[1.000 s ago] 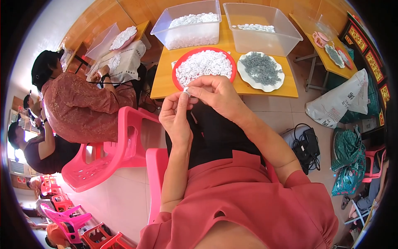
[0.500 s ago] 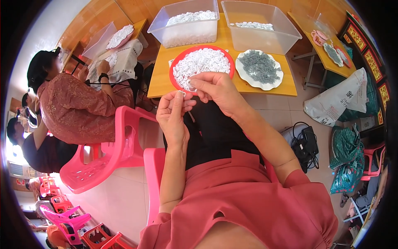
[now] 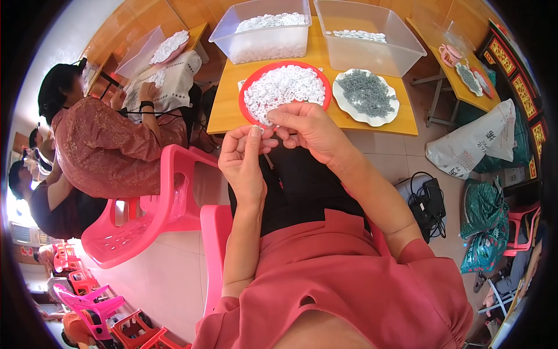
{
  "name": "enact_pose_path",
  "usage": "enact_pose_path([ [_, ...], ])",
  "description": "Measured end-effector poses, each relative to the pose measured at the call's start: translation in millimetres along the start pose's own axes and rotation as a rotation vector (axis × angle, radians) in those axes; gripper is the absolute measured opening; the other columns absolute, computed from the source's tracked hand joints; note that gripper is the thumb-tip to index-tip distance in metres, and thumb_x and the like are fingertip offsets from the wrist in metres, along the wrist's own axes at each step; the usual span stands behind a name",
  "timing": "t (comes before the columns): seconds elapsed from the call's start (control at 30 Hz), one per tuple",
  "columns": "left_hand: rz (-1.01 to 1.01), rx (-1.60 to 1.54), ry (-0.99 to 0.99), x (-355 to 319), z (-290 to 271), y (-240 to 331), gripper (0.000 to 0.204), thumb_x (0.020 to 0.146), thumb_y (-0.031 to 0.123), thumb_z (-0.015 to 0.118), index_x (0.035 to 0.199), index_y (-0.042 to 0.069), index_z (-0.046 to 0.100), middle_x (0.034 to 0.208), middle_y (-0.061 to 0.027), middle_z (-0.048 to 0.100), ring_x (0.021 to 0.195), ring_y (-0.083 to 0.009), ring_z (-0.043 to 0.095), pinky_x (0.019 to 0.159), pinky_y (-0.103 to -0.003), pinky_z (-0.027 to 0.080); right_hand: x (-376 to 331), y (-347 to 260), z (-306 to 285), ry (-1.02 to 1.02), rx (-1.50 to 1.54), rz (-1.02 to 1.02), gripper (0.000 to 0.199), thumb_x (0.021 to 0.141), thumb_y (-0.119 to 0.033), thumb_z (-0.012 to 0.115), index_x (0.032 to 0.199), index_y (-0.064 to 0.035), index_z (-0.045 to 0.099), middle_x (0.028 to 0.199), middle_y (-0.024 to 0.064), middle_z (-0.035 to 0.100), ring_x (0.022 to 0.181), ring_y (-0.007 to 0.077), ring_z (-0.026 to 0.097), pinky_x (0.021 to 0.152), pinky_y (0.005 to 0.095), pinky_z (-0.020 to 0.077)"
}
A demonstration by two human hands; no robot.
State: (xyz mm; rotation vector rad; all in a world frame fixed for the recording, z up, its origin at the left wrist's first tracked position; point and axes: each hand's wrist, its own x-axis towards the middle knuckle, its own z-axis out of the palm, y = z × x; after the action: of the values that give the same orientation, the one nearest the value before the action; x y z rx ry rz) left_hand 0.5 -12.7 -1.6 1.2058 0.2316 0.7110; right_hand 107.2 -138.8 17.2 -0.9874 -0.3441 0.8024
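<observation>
Head view: my left hand (image 3: 244,157) and right hand (image 3: 308,131) have come up closer to the red plate (image 3: 247,107) of small white rings (image 3: 285,87). They pinch together on one tiny white piece (image 3: 261,129), so I'm still working on it.

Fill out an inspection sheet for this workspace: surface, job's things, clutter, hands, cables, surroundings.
Surface: yellow wooden table, crowded with containers.
Job's things: red plate heaped with small white pieces; white plate of small grey pieces; two clear bins with more white pieces.
Clutter: nothing seen loose on the table.
Hands: left hand and right hand meet at the fingertips over a tiny white piece; too small to tell more.
Cables: black cords on the floor, right.
Surroundings: pink chairs, seated co-workers, white sack.
</observation>
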Motion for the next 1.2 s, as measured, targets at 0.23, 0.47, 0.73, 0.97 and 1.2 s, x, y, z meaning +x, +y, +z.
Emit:
enact_pose_path([
  [0.23, 0.055, 0.081, -0.005, -2, -2, 1, 0.012, 0.104, 0.008, 0.066, 0.109, -0.002, 0.064, 0.095, -0.0133, 0.077, 0.076, -0.0139, 0.072, 0.069, -0.023, 0.054, -5, 1, 6, 0.027, -0.214, -0.150, 0.021, 0.100, -0.023, 0.073, 0.101, -0.0020, 0.074, 0.076, -0.0010, 0.064, 0.064, 0.0048, 0.054, 0.056, 0.0209, 0.0405],
  [0.47, -0.119, -0.084, 0.005, 0, -7, -1, 0.012, 0.103, 0.012, 0.067, 0.107, 0.001, 0.065, 0.092, -0.0120, 0.077, 0.072, -0.0155, 0.074, 0.066, -0.022, 0.054, 2, 3, -5, -0.071, 0.094, 0.089, 0.024, 0.098, -0.023, 0.074, 0.101, 0.0006, 0.074, 0.084, 0.0063, 0.072, 0.065, 0.0076, 0.059, 0.056, 0.0234, 0.0449],
  [0.73, -0.105, -0.091, -0.001, 0, -10, -2, 0.012, 0.103, 0.012, 0.067, 0.107, 0.001, 0.065, 0.091, -0.0115, 0.077, 0.072, -0.0151, 0.074, 0.067, -0.022, 0.054, 3, 7, -7, -0.087, 0.126, 0.138, 0.023, 0.099, -0.025, 0.072, 0.104, -0.0022, 0.072, 0.090, 0.0061, 0.074, 0.072, 0.0079, 0.065, 0.063, 0.0250, 0.0511],
  [0.97, 0.021, 0.017, -0.006, -3, -7, -1, 0.012, 0.102, 0.008, 0.067, 0.107, -0.002, 0.064, 0.091, -0.0130, 0.077, 0.073, -0.0138, 0.073, 0.068, -0.023, 0.054, -2, 3, 0, -0.051, 0.050, 0.116, 0.019, 0.102, -0.021, 0.069, 0.106, -0.0029, 0.072, 0.087, 0.0034, 0.071, 0.070, 0.0075, 0.063, 0.061, 0.0222, 0.0492],
  [1.2, 0.075, 0.106, 0.008, -5, -5, -1, 0.011, 0.103, 0.006, 0.067, 0.107, -0.003, 0.064, 0.091, -0.0128, 0.077, 0.075, -0.0128, 0.072, 0.069, -0.023, 0.055, -6, 4, 6, -0.019, -0.268, -0.122, 0.020, 0.100, -0.021, 0.072, 0.101, -0.0010, 0.075, 0.080, 0.0006, 0.068, 0.069, 0.0054, 0.059, 0.061, 0.0206, 0.0474],
])
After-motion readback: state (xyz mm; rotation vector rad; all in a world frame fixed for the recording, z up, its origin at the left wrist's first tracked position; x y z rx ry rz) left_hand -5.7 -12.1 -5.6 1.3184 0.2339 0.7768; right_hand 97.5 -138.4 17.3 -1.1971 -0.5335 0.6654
